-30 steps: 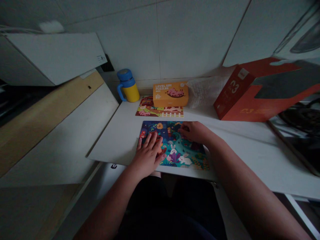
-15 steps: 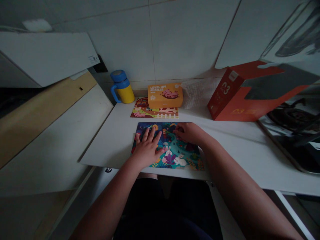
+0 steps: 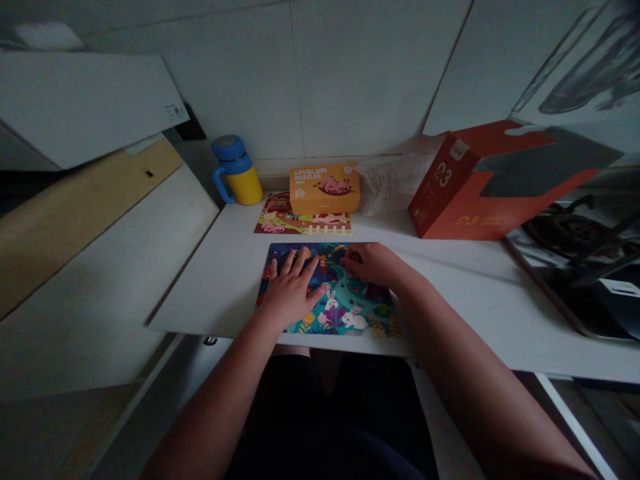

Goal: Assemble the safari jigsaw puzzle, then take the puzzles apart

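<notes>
A dark blue and teal jigsaw puzzle with white rabbits lies flat near the counter's front edge. My left hand rests on its left part, palm down, fingers spread. At the puzzle's upper right is my right hand, fingers curled together against the surface. Whatever those fingers may pinch is hidden beneath them. Behind this puzzle lies a second puzzle with a farm picture, partly under an orange puzzle box.
A blue and yellow mug stands at the back left, beside white panels. Clear plastic wrap lies right of the orange box. Further right are a large red box and a gas stove. The white counter has a front edge close to me.
The whole view has shifted slightly, so everything sits a little further left. Both hands keep nearly the same places on the puzzle.
</notes>
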Available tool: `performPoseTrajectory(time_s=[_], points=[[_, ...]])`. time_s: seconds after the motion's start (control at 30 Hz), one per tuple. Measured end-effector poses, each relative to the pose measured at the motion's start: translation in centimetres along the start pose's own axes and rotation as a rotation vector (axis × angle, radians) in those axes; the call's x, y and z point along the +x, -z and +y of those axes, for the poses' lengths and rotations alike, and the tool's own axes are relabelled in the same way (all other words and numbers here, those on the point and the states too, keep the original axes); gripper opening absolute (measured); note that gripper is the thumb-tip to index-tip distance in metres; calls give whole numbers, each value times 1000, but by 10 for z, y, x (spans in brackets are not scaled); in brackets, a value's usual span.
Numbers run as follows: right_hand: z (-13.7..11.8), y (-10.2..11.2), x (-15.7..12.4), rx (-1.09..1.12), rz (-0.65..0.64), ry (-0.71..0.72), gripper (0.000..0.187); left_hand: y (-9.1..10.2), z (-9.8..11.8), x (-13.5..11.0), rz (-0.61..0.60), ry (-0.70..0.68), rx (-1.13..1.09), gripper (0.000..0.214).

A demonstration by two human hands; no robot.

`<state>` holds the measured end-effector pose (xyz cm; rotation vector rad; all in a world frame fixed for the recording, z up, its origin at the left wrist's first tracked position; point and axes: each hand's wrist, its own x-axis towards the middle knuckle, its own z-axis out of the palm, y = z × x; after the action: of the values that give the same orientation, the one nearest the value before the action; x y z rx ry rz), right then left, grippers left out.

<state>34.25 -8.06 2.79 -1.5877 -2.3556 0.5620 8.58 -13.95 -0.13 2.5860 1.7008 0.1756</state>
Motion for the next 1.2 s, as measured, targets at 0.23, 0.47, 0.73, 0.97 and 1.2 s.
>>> performPoseTrajectory(time_s=[0.23, 0.47, 0.73, 0.97, 1.2], points=[[-3, 1, 0, -1, -7, -17, 25, 1, 2, -1, 58, -1, 4, 68], [-2, -1, 2, 3, 0, -23, 23, 3, 3, -2, 161, -42, -78, 56], [0, -3, 1, 41, 16, -15, 22, 5, 2, -1, 257, -87, -145, 34], [0, -2, 1, 28, 20, -12, 22, 6, 2, 0, 289, -121, -187, 10], [-3, -1, 0, 30, 22, -19, 23, 10, 4, 1, 263, -130, -162, 7]])
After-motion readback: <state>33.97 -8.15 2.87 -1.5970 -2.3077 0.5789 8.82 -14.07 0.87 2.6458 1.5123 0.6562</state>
